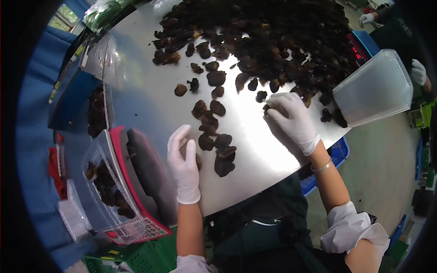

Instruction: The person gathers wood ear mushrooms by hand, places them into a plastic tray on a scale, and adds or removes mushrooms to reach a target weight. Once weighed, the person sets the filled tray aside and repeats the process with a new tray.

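A big heap of dark dried mushroom pieces (273,36) covers the far part of a shiny steel table (145,104). A loose trail of single pieces (214,136) runs toward me. My left hand (183,161), in a white glove, lies flat on the steel with fingers apart, just left of the nearest pieces and holding nothing. My right hand (291,116), also gloved, rests at the heap's near edge, its fingertips pinched on a dark piece (267,108).
A clear plastic box (107,182) holding dark pieces sits on a red scale (136,227) at my left. Another clear container (373,88) leans at the table's right edge. Another person's gloved hands (419,73) show at far right. A blue crate (339,154) stands below.
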`<state>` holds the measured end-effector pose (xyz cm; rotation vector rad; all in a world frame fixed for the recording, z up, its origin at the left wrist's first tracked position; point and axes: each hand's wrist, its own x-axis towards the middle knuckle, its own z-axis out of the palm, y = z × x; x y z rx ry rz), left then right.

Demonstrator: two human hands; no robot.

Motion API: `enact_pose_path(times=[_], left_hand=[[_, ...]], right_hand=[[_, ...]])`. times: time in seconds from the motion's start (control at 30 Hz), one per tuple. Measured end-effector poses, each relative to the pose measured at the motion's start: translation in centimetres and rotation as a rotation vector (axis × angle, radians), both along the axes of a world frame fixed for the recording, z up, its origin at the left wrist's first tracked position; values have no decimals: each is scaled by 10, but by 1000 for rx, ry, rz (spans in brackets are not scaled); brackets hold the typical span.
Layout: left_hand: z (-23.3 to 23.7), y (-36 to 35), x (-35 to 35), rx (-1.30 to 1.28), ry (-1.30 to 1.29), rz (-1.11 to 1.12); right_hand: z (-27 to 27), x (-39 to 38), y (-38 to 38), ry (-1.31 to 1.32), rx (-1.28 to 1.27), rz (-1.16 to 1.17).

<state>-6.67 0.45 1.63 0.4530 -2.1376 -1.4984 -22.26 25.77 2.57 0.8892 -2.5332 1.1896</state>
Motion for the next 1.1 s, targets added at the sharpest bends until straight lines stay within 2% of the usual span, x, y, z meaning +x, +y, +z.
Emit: enact_pose_path(times=[0.03, 0.07, 0.1, 0.17, 0.2, 0.3, 0.33, 0.37, 0.4, 0.43, 0.47, 0.5, 0.57, 0.6, 0.63, 0.67, 0.7, 0.77, 0.83, 0.87, 0.9, 0.97, 1.0, 1.03, 1.1], left_hand=[[0, 0, 0, -10, -11, 5], [0, 1, 0, 1, 8, 5], [-1, 1, 0, 16, 28, 7], [-2, -1, 2, 17, 34, -3], [-2, 0, 2, 53, 42, 7], [-2, -2, 2, 70, 48, 23], [-2, -2, 3, 48, 36, 23], [-2, -1, 3, 52, 39, 24], [0, 0, 4, 30, 30, 22], [1, 0, 4, 6, 21, 19], [1, 0, 4, 7, 27, 17], [1, 1, 4, 13, 21, 16], [0, 1, 6, 18, 19, 9], [-1, 1, 6, -7, 6, 10], [-1, 0, 5, -36, -3, 17], [0, -1, 4, -41, 8, 26], [0, 1, 4, -36, 3, 25], [4, 1, 7, -38, -12, 24], [8, 2, 3, -23, -12, 35], [7, 2, 1, -25, -2, 37], [4, 2, 2, -33, -12, 34], [2, 0, 3, -49, -22, 36], [2, 0, 4, -21, -2, 39], [2, 0, 4, 8, 20, 42], [0, -2, 6, -84, 31, 73]], right_hand=[[-2, 4, -3, -63, 68, 90], [-6, 9, -10, 61, 82, 93], [-7, 13, -10, 52, 77, 99], [-4, 20, -3, -131, 115, 226], [2, 26, 6, -121, 115, 276], [13, 49, 58, -264, 199, 286], [24, 61, 78, -395, 252, 185], [32, 74, 98, -483, 201, 40], [35, 82, 120, -413, 202, -34], [22, 92, 154, -523, 93, -214], [20, 97, 180, -578, 97, -282], [-1, 101, 209, -671, -63, -348], [-47, 106, 258, -673, -36, -489], [-47, 112, 260, -663, -39, -488], [-48, 115, 256, -329, 275, -607], [-43, 112, 243, 18, 580, -708], [-32, 104, 230, 26, 573, -696], [27, 95, 153, -342, -175, -695], [45, 82, 89, -468, -195, -389], [28, 73, 66, -456, -206, -176], [37, 58, 30, -257, -65, 128], [34, 35, -34, -218, -35, 446], [22, 26, -61, -94, -37, 461], [8, 26, -86, -53, 5, 371], [17, 44, -116, -236, 58, 432]])
